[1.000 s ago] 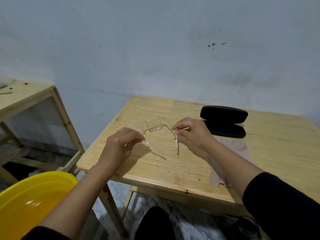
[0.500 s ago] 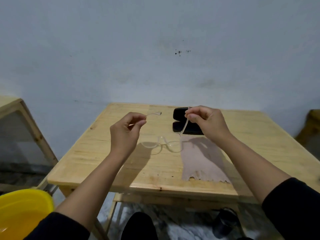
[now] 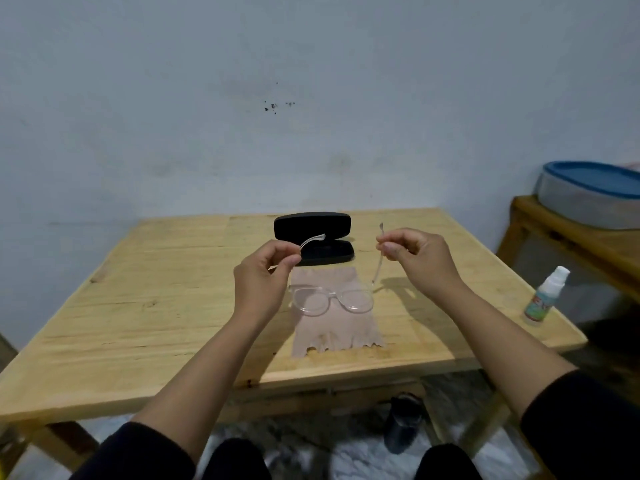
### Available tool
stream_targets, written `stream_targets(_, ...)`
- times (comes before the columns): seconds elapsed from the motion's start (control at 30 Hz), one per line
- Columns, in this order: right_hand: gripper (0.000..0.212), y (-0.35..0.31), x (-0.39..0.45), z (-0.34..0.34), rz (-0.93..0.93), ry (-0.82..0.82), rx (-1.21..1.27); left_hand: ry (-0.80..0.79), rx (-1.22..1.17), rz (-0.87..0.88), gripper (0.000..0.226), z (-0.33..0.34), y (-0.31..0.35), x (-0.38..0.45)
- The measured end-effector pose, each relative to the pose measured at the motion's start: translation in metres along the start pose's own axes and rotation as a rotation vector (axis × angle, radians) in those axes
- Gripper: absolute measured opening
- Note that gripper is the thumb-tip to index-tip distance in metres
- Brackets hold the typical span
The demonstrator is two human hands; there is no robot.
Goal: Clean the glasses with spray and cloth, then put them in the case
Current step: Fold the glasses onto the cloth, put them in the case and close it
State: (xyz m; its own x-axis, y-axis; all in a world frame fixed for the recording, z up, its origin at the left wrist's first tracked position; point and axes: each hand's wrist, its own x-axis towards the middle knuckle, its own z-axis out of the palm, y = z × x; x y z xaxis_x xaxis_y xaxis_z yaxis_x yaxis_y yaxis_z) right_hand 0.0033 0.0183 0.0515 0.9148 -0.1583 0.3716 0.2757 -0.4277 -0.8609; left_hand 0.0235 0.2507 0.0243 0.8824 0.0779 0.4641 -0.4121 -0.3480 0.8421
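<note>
Two hands hold the clear plastic glasses (image 3: 331, 299) up by the arms. The left hand (image 3: 261, 282) pinches one arm tip and the right hand (image 3: 417, 259) pinches the other, so no finger smudges the lenses. Under them lies the thin beige cloth (image 3: 334, 336), ready for wiping. Off right stands the small white spray bottle (image 3: 545, 296). Farthest, the black hard case (image 3: 313, 242) sits open, waiting.

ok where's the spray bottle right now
In the head view the spray bottle stands upright near the table's right edge, beyond the right hand and apart from the cloth.
</note>
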Motion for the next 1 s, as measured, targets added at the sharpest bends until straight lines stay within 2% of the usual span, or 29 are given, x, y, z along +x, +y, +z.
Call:
stream_targets(0.73,0.028,0.016,-0.006,0.003,-0.014,-0.067,0.017,-0.049,0.040,0.006,0.016,0.001,-0.004,-0.009)
stream_targets(1.0,0.023,0.022,-0.016,-0.002,0.108,0.007,-0.043,0.016,0.049,-0.012,0.025,-0.015,-0.001,-0.018)
